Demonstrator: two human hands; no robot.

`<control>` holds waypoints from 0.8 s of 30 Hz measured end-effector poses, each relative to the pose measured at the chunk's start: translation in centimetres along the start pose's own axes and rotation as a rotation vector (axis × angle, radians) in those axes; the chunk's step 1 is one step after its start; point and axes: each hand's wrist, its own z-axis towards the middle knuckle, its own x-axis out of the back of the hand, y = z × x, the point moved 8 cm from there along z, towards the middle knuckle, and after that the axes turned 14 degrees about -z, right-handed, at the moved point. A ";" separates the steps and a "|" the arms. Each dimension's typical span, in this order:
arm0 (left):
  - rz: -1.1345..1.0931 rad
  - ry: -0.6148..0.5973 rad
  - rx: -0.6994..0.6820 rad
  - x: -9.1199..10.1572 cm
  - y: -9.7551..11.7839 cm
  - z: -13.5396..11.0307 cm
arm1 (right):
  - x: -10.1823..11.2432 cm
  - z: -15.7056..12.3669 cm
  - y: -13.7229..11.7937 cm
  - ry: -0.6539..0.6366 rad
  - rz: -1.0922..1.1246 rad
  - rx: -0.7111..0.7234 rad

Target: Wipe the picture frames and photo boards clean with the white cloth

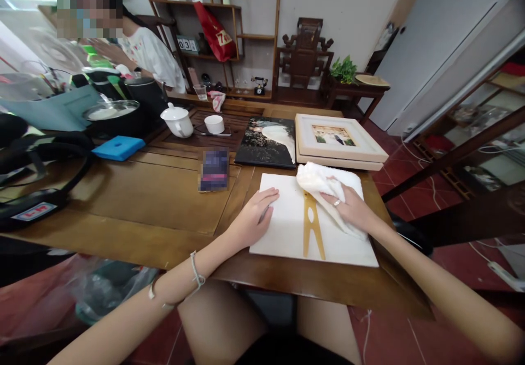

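Observation:
A white board (283,234) lies at the table's front edge, with a flat gold forked piece (310,217) down its middle, like the support leg on the back of a picture frame. My left hand (256,217) rests on the board's left edge, fingers stretched out and thumb a little apart. On the right side of the board, my right hand (348,206) presses a bunched white towel (315,182), its fingers closed on the cloth. The towel hides the top of the gold piece and the board's upper right corner.
Behind the board lie a dark photo panel (266,141) and stacked cream picture frames (340,141). A phone-like dark item (214,169), a blue block (118,147), headphones (53,184), a lidded white bowl (177,120) and a cup (214,124) are left. Another person (151,53) is at far left.

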 end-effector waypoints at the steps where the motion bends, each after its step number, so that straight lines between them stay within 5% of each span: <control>1: -0.001 0.002 0.000 0.0 0.0 0.0 | -0.3 -0.6 -0.8 -0.012 -0.001 0.028; 9: 0.010 -0.014 -0.013 -0.1 -0.1 0.0 | -2.8 -9.3 -9.6 -0.239 -0.180 0.645; 12: 0.013 -0.020 -0.014 -0.1 -0.1 0.0 | -2.5 -8.3 -9.1 -0.213 -0.194 0.646; 19: 0.003 -0.007 0.002 -0.1 -0.2 0.0 | -1.7 -0.3 -5.6 0.021 -0.296 0.406; 24: 0.001 -0.008 -0.013 0.0 0.0 0.1 | -3.7 -2.9 -8.5 -0.071 -0.543 0.439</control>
